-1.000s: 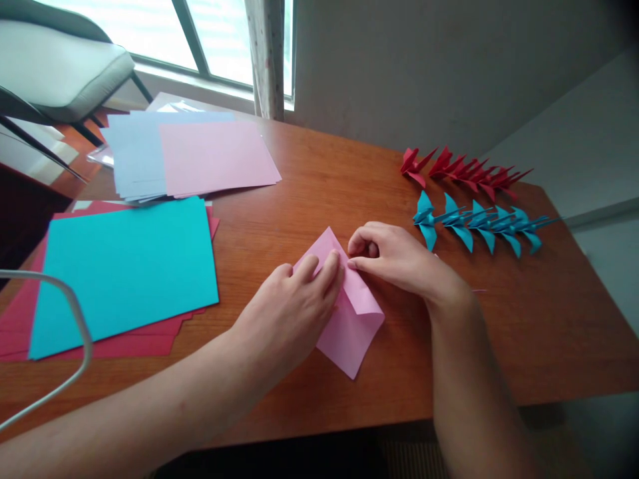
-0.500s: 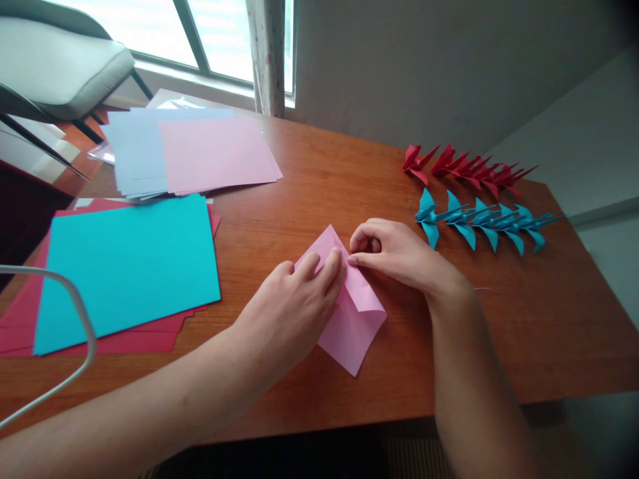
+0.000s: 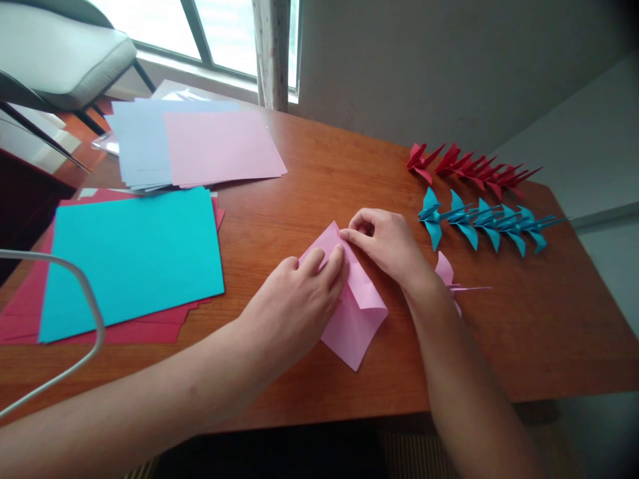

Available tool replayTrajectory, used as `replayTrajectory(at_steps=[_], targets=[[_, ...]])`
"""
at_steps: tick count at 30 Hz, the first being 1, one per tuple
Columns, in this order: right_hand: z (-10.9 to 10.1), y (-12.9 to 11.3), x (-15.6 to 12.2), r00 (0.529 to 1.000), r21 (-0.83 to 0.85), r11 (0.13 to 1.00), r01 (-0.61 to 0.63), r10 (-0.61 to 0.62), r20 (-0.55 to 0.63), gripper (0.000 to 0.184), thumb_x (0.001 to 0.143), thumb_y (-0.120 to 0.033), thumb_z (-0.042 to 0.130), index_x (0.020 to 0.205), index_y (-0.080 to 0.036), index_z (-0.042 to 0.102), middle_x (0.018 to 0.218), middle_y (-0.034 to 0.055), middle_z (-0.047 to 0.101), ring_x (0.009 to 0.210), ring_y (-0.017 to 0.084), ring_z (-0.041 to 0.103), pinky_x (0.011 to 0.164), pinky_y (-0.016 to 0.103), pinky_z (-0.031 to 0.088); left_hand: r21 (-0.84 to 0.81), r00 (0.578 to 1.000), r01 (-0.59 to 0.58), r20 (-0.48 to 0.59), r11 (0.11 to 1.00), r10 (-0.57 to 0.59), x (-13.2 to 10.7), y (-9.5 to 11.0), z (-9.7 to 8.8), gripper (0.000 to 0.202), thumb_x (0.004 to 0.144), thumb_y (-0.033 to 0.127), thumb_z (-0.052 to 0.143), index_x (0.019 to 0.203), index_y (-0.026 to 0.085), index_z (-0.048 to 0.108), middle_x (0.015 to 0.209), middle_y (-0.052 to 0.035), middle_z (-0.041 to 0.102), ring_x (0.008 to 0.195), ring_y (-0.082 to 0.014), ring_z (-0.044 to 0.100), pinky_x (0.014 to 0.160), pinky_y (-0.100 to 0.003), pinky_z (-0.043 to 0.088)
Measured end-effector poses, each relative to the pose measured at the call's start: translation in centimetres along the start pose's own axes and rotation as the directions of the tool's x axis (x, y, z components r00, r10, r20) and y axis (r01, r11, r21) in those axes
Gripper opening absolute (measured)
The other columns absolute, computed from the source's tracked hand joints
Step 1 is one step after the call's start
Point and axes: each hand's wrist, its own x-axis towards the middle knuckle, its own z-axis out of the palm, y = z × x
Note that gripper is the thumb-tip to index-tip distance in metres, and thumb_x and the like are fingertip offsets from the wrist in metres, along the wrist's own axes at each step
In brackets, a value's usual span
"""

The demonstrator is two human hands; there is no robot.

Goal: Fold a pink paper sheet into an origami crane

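Observation:
A pink sheet of origami paper (image 3: pixel 357 332) lies on the table, turned cornerwise, with its right edge folded inward and partly lifted. My left hand (image 3: pixel 304 299) rests on its left side, bent fingertips pressing the paper down near the middle. At the upper edge, close to the top corner, my right hand (image 3: pixel 382 239) pinches the fold between thumb and curled forefinger. Part of the sheet is hidden under my left hand. Beside my right forearm lies a pink paper crane (image 3: pixel 445 269), partly covered by that arm.
Rows of red paper cranes (image 3: pixel 474 169) and blue paper cranes (image 3: pixel 482 216) stand at the back right. At left lie turquoise paper (image 3: pixel 134 259) over red sheets (image 3: pixel 154 331), with pale pink paper (image 3: pixel 224 146) and light blue sheets (image 3: pixel 142 146) behind. A white curved bar (image 3: pixel 90 303) crosses the left edge.
My right hand has slid up and left along the fold towards the top corner. More of the pink crane shows beside the forearm. My left hand stays pressed on the sheet.

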Motion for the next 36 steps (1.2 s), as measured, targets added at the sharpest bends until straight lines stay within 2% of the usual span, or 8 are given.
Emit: replayTrajectory(at_steps=[4, 12, 17, 22, 25, 27, 36], targets=[[0.6, -0.3, 0.4, 0.999, -0.04, 0.999, -0.027, 0.025, -0.038, 0.018, 0.088, -0.035, 0.071, 0.076, -0.023, 0.066, 0.082, 0.0008, 0.073, 0.077, 0.018, 0.062, 0.071, 0.031, 0.042, 0.001, 1.0, 0.006, -0.012, 1.0, -0.006, 0.0, 0.0, -0.1, 0.052, 0.101, 0.018, 0.035, 0.15, 0.006, 0.047, 0.158, -0.0199, 0.042, 0.114, -0.0296, 0.057, 0.076, -0.039, 0.055], [1.8, -1.4, 1.9, 0.99, -0.132, 0.988, -0.077, 0.06, -0.126, 0.021, 0.093, -0.04, 0.064, 0.08, -0.023, 0.064, 0.084, 0.0022, 0.071, 0.075, 0.019, 0.059, 0.064, 0.031, 0.034, 0.0, 0.999, 0.007, -0.032, 1.0, -0.007, -0.1, 0.1, 0.2, 0.051, 0.1, 0.015, 0.035, 0.148, 0.008, 0.051, 0.155, -0.0183, 0.046, 0.11, -0.0289, 0.057, 0.073, -0.039, 0.053], [1.8, -1.0, 2.4, 0.99, -0.095, 0.993, -0.063, 0.05, -0.134, 0.022, 0.093, -0.042, 0.064, 0.081, -0.023, 0.064, 0.08, 0.001, 0.07, 0.075, 0.018, 0.06, 0.066, 0.031, 0.035, -0.007, 0.999, 0.013, -0.029, 1.0, -0.013, -0.1, 0.1, 0.1, 0.049, 0.1, 0.016, 0.037, 0.146, 0.01, 0.053, 0.154, -0.0158, 0.048, 0.111, -0.029, 0.057, 0.07, -0.038, 0.052], [-0.1, -0.4, 1.2, 0.998, 0.039, 0.998, 0.052, -0.052, -0.019, 0.019, 0.09, -0.037, 0.067, 0.081, -0.021, 0.067, 0.083, 0.0016, 0.071, 0.076, 0.017, 0.061, 0.068, 0.03, 0.041, 0.009, 0.999, 0.023, -0.023, 1.0, -0.022, -0.2, 0.0, -0.1, 0.05, 0.1, 0.017, 0.038, 0.149, 0.011, 0.05, 0.158, -0.0152, 0.044, 0.113, -0.0281, 0.057, 0.07, -0.037, 0.051], [-1.8, -0.1, 0.1, 0.988, 0.061, 0.998, 0.031, -0.04, 0.149, 0.015, 0.083, -0.034, 0.074, 0.079, -0.02, 0.068, 0.08, 0.0004, 0.069, 0.074, 0.016, 0.061, 0.064, 0.029, 0.041, 0.0, 0.999, 0.024, -0.023, 1.0, -0.024, -0.3, -0.1, -0.1, 0.052, 0.1, 0.017, 0.038, 0.151, 0.009, 0.047, 0.158, -0.0156, 0.045, 0.111, -0.0276, 0.057, 0.069, -0.037, 0.052], [-2.6, 0.1, -0.5, 0.977, 0.079, 0.997, 0.018, -0.034, 0.208, 0.013, 0.081, -0.032, 0.076, 0.08, -0.021, 0.068, 0.079, -0.0001, 0.068, 0.073, 0.016, 0.06, 0.063, 0.029, 0.042, -0.009, 1.0, 0.018, -0.022, 1.0, -0.018, -0.2, -0.1, -0.1, 0.052, 0.1, 0.017, 0.038, 0.151, 0.01, 0.047, 0.156, -0.0147, 0.047, 0.11, -0.0274, 0.057, 0.068, -0.037, 0.052], [-3.5, 0.5, -1.0, 0.946, 0.097, 0.993, 0.073, -0.1, 0.309, 0.013, 0.077, -0.022, 0.077, 0.082, -0.021, 0.065, 0.086, -0.0003, 0.063, 0.078, 0.015, 0.059, 0.069, 0.027, 0.044, -0.015, 1.0, -0.001, 0.0, 1.0, 0.001, -0.1, -0.4, -0.2, 0.048, 0.101, 0.019, 0.039, 0.147, 0.014, 0.052, 0.153, -0.014, 0.049, 0.109, -0.0272, 0.057, 0.068, -0.037, 0.051]])
